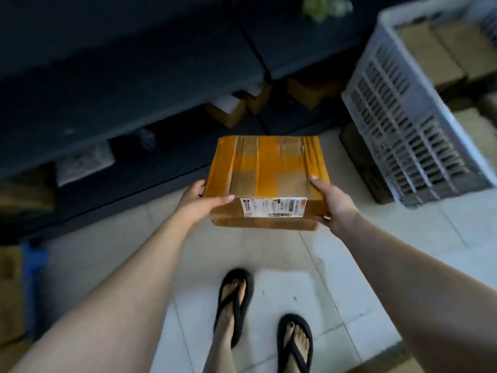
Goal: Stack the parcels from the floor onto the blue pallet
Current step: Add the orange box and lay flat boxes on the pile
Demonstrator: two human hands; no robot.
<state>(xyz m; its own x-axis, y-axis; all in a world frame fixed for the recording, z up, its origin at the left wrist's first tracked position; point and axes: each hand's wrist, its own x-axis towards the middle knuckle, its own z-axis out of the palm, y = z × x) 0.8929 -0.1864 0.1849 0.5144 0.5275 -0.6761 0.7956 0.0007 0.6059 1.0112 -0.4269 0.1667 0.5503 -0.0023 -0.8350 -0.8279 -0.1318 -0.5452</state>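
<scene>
Both bare arms reached forward. The left hand gripped the near-left corner of the yellow-taped brown cardboard parcel, the right hand its near-right corner, thumbs on top.

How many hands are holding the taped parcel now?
2: left hand grips the parcel at its near-left corner, right hand at its near-right corner; fingers underneath are hidden.

The parcel at centre frame is brown cardboard crossed by glossy orange-yellow tape bands. Its label is white with black print and a red corner. The crate at right is pale grey with a slotted grid. The floor is off-white tile, and the sandals are black.
</scene>
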